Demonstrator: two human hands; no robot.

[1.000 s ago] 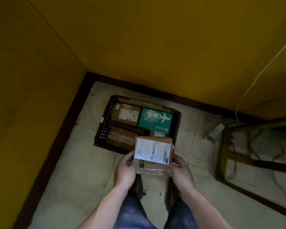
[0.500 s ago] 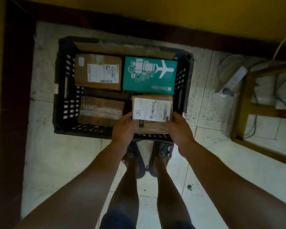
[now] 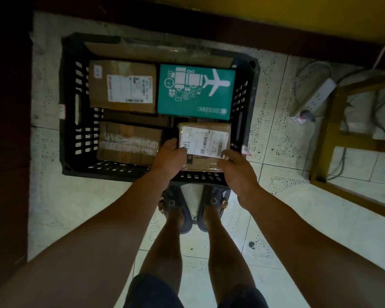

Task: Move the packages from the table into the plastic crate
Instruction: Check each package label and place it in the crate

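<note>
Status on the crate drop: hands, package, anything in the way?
Left hand and right hand both grip the labelled package. Package down inside black crate, near-right corner, beside taped box. Nothing seen in the way.

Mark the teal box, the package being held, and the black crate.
teal box (image 3: 196,92), head view, printed top face.
held package (image 3: 206,138), head view, white shipping label.
black crate (image 3: 107,172), head view, near slotted wall.
</note>
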